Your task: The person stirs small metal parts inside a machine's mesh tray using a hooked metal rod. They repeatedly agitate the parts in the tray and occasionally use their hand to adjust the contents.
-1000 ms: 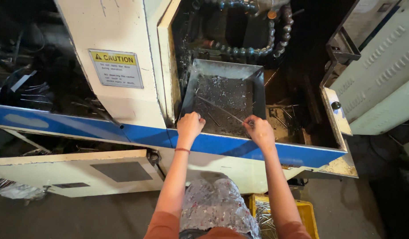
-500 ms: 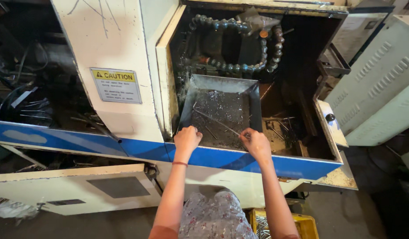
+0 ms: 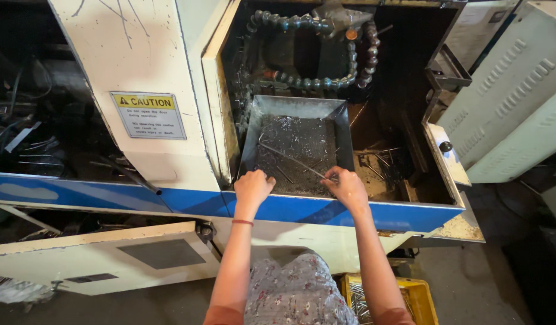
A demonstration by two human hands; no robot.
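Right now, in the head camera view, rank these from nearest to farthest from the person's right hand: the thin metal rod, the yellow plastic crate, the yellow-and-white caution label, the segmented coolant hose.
1. Thin metal rod: pinched in the right hand, over the grey metal tray.
2. Yellow plastic crate: on the floor, below.
3. Segmented coolant hose: above the tray; close to the crate's rank.
4. Yellow-and-white caution label: far left.
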